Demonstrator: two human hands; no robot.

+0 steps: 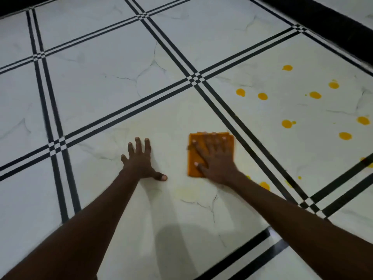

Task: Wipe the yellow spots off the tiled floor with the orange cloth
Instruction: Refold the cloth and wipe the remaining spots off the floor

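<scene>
Right hand (217, 158) pressed flat on the orange cloth (193, 164), fingers spread. Left hand (141, 160) rested on the tiled floor (101, 87), fingers splayed. Yellow spots (286, 123) lay to the right.

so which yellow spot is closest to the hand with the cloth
The yellow spot beside the right forearm, just behind the right hand pressing the orange cloth. It shares the cloth's tile; the big cluster lies across the black lines, further right.
</scene>
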